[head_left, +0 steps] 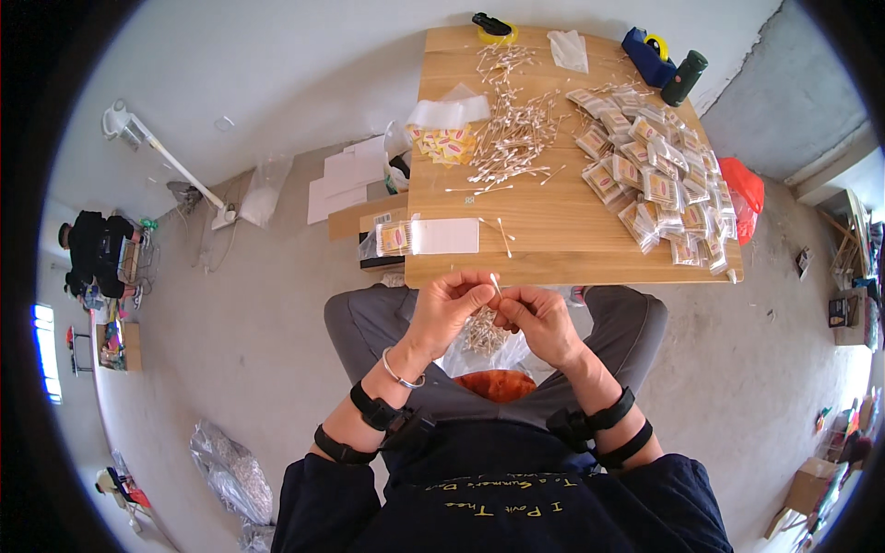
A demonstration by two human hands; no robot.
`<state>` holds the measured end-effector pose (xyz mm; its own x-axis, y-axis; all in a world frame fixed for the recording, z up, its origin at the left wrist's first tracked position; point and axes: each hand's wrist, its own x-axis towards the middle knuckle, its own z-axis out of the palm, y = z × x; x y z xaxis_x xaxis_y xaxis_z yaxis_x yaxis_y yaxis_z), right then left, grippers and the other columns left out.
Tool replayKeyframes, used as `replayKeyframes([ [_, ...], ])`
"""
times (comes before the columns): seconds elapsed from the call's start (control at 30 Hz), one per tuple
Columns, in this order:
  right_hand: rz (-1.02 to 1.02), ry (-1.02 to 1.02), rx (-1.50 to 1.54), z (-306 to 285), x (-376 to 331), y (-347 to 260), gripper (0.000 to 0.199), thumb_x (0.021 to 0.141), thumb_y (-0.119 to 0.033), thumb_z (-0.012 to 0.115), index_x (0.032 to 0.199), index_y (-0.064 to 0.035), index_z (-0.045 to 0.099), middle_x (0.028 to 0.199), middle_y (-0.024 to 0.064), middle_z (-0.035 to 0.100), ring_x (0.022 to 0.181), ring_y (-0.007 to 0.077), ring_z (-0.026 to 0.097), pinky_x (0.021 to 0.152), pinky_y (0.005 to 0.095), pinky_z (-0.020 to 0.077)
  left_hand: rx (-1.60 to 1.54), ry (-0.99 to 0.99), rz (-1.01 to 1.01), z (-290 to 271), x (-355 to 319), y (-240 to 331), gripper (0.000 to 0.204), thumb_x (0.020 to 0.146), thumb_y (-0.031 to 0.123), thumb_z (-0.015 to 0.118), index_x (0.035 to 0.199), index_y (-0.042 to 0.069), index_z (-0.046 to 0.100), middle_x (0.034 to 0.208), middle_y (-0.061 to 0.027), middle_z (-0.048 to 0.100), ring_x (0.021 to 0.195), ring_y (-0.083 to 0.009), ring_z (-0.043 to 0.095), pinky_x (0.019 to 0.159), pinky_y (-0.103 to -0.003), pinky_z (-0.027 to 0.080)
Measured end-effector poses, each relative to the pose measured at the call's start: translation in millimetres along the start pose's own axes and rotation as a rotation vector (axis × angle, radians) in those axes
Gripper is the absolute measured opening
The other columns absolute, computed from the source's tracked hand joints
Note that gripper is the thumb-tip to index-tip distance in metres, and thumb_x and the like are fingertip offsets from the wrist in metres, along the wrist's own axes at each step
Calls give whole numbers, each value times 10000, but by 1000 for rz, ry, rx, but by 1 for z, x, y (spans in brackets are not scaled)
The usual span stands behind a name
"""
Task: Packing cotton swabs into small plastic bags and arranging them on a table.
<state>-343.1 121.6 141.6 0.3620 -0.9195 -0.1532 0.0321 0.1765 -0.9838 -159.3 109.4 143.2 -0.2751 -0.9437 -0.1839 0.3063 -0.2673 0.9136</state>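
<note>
Just off the near table edge, my left hand (pixel 450 311) and right hand (pixel 544 324) meet with fingertips pinched together. Between them one white tip of a cotton swab (pixel 494 279) shows; the fingers cover the rest. Below, in my lap, lies a clear plastic bag of cotton swabs (pixel 483 334). On the table beyond my left hand, a small clear pack of swabs (pixel 396 239) with a yellow label lies at the end of a white card strip (pixel 449 236). A few loose swabs (pixel 507 237) rest right of the strip.
A heap of loose swabs (pixel 516 138) covers the table's middle, beside yellow labels (pixel 444 146). Filled packs (pixel 659 180) pile up at right. Behind them stand a blue tape dispenser (pixel 648 57) and a dark green bottle (pixel 684 79). A red bag (pixel 742 184) hangs past the right edge.
</note>
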Motion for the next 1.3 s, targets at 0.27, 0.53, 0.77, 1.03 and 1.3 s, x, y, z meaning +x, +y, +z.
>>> replayKeyframes([
  [0.27,36,-18,26,0,3,5,175,1004,-75,530,1058,34,656,786,10,638,730,67,560,687,227,484,11,-18,34,-9,8,-10,203,940,159,679,1068,2,679,834,7,657,801,-67,622,703,-204,480],
  [0.53,120,-39,59,-5,13,16,176,989,-63,541,1053,48,663,762,21,632,712,69,567,667,231,485,-92,26,-50,-19,13,-26,234,1015,186,546,1123,18,668,873,-1,638,763,-47,554,687,-194,453],
  [0.77,113,-17,-629,-14,20,70,160,862,-171,714,948,-36,710,757,101,685,725,188,659,661,312,512,695,295,190,-47,23,-57,138,917,88,652,1035,20,679,843,-65,652,755,-141,613,641,-253,483],
  [1.03,-275,423,-987,-22,74,59,229,752,-159,757,945,-68,676,910,111,617,898,335,588,764,434,506,1109,118,236,-54,47,-64,240,773,85,756,973,12,644,849,-121,624,790,-289,635,706,-358,533],
  [1.3,-376,329,-1047,-21,108,83,265,771,-32,679,1035,-57,694,957,112,604,907,338,574,794,409,510,1292,166,630,-55,89,-57,378,801,70,681,1166,22,594,1224,-128,562,1162,-341,516,976,-443,433],
])
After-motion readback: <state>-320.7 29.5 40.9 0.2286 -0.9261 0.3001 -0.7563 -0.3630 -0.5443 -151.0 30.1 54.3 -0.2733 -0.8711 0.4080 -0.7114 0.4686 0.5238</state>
